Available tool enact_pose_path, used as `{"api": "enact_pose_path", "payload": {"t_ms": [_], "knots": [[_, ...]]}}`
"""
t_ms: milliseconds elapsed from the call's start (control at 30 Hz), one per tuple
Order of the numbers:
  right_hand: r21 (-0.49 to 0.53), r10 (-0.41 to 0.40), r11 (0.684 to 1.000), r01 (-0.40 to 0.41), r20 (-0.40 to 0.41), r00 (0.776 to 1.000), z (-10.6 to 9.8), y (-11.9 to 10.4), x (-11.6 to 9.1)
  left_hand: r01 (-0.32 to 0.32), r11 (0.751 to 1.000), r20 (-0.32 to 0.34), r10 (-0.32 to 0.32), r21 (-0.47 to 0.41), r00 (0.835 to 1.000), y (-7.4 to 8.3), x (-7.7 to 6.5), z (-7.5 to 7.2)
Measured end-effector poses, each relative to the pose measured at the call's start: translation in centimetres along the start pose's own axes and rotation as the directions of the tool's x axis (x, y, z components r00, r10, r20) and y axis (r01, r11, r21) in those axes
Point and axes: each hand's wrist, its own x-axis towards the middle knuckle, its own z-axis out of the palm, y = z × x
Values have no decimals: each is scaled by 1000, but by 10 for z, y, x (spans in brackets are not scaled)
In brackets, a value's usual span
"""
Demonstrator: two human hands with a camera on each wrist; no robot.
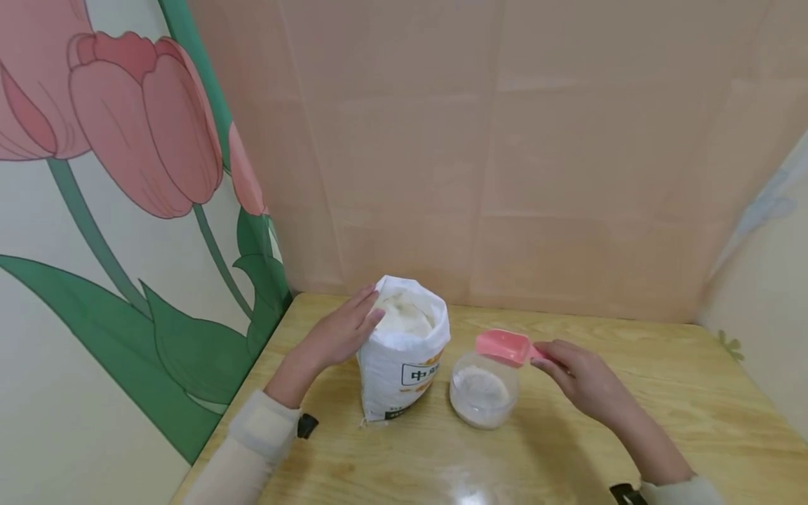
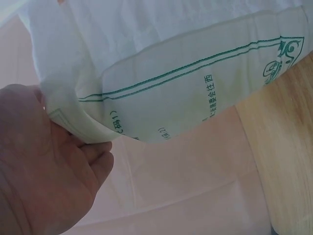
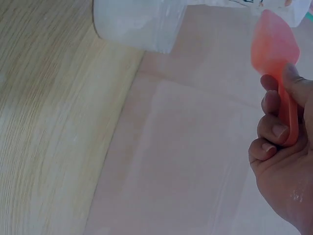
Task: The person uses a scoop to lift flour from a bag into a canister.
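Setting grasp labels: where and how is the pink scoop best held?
Grip the scoop by its handle, likely best from the person's right: the handle is slim enough for the right hand to curl round, and points away from the tub. The wide, open end looks harder to hold.

And here's the left hand (image 2: 51, 169), fingers against the edge of a white bag (image 2: 161, 58) with green double lines and green print, a pinkish sheet (image 2: 190, 181) beyond, wooden table (image 2: 283, 142) at the right
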Motion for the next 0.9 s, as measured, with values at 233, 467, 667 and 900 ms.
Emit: {"api": "enact_pose_path", "payload": {"t_ms": [233,467,667,900], "knots": [[1,-11,1000,11,9,1000,-11,-18,15,2,1000,2,-2,6,1000,-2,0,0],[-44,-143,989,143,13,990,-33,-42,53,-4,1000,-7,4,9,1000,-3,-1,-1],[-79,-179,980,183,58,982,-40,-62,81,-18,1000,-8,18,15,1000,-3,0,-2],[-94,-185,975,201,150,971,-37,-78,105,-13,1000,7,13,16,1000,-2,-1,-3]]}}
